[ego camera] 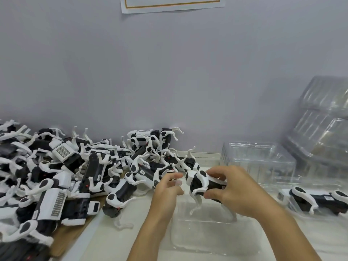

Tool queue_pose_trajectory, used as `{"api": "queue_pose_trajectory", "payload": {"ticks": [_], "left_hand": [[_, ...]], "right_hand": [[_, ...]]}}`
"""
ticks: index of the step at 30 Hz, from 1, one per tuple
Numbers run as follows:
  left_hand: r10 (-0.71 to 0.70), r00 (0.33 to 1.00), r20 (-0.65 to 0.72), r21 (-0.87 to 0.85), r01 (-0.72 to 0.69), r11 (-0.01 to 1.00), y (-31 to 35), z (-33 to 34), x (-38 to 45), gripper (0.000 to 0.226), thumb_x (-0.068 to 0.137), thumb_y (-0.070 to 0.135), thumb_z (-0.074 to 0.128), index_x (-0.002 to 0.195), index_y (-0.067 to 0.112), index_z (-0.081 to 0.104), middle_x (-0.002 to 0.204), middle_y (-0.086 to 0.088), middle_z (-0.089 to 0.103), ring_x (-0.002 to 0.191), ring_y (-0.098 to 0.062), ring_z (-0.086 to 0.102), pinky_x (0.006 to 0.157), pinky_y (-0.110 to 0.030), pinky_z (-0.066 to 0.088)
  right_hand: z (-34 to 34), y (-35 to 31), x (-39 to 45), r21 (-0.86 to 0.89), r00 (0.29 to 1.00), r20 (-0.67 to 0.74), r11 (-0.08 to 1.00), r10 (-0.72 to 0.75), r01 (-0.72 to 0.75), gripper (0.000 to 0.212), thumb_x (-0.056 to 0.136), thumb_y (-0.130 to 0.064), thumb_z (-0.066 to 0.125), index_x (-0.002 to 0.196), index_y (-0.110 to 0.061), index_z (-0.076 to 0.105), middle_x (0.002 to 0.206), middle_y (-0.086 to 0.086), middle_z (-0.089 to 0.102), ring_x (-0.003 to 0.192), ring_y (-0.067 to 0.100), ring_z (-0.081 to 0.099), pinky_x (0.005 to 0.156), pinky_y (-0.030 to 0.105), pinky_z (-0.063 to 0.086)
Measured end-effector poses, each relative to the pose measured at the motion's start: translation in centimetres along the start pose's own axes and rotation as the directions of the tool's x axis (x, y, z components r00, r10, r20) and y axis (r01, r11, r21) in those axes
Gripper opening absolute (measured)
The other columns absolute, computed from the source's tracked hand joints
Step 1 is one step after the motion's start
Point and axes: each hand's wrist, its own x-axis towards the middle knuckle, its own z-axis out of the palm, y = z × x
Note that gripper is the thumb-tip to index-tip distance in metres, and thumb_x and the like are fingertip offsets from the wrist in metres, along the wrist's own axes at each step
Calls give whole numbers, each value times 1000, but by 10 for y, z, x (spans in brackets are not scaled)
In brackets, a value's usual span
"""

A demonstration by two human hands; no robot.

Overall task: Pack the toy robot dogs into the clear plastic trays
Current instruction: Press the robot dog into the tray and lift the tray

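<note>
My right hand (pixel 228 187) grips a black-and-white toy robot dog (pixel 199 182) by its body, held above a clear plastic tray (pixel 212 236) that lies on the white table in front of me. The dog's white legs hang down toward the tray. My left hand (pixel 167 187) is just left of the dog's head, fingers curled, and whether it touches the dog is unclear. A big heap of toy robot dogs (pixel 66 172) covers the left of the table. Another dog (pixel 318 201) lies packed in a clear tray (pixel 291 207) at the right.
Stacks of empty clear trays (pixel 258 162) stand at the back right, with taller stacks (pixel 323 117) leaning by the wall. A loose white leg part (pixel 123 224) lies on the table near the heap. A brown board (pixel 67 236) shows under the heap.
</note>
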Motion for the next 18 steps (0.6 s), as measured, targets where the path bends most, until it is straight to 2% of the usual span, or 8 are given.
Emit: {"api": "queue_pose_trajectory", "payload": {"ticks": [3,6,9,13,15,18], "left_hand": [[10,1000,0,-27,-10,1000,1,3,-2,32,72,8,59,87,34,71,100,0,68,89,-11,66,79,-30,44],[21,1000,2,-30,-21,999,-2,4,0,34,83,-1,54,88,29,69,93,1,70,80,-7,68,81,-32,46],[23,1000,-9,5,-23,1000,-6,3,2,40,87,-1,52,83,34,69,89,2,70,87,-16,67,89,-38,48],[32,998,52,-43,-29,999,-2,5,0,26,71,23,58,89,33,73,99,-2,73,106,-26,65,103,-47,45],[33,997,66,-57,-29,998,-2,7,0,21,80,26,62,95,28,76,108,-5,74,114,-27,63,108,-52,42],[34,999,33,-17,-34,999,-5,6,4,22,95,14,59,97,27,76,112,-6,72,113,-24,64,108,-49,44]], "right_hand": [[7,-3,1,-70,999,52,998,-4,7,28,71,-29,86,94,-39,73,90,-14,63,82,5,58,73,24,50],[11,-4,2,-106,999,49,994,-21,26,31,70,-29,87,95,-41,71,90,-15,61,83,5,58,73,27,51],[11,-1,2,-91,1000,27,996,9,-7,36,68,-29,88,98,-40,71,90,-19,62,82,2,59,72,23,50],[15,2,2,-52,1000,5,999,-3,4,29,66,-29,89,88,-39,73,82,-17,65,76,3,59,67,23,50],[17,3,1,-17,1000,-16,1000,-15,15,30,65,-28,89,87,-40,72,81,-12,66,77,6,59,69,28,53],[19,4,1,5,998,-41,999,-46,46,33,64,-28,87,88,-43,70,79,-12,65,78,6,58,70,31,54]]}}
